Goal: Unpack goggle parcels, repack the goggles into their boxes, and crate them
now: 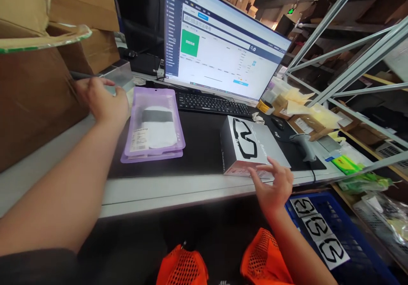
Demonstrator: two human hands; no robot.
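My left hand reaches beside the large brown cardboard box at the left, its fingers bent and the thumb apart. Some of its fingertips are against or behind the box edge; I cannot tell which. My right hand is at the front edge of a grey box with a black goggle-like outline on top. Its thumb and fingers are spread, close to the near face of that box. Between the hands, two stacked purple-edged pouches lie on the black desk mat, the top one showing a white and grey item.
A monitor and keyboard stand behind. To the right are a mouse, a barcode scanner and small cartons. Below the desk, a blue crate holds several similar printed boxes. Metal shelving rises at the right.
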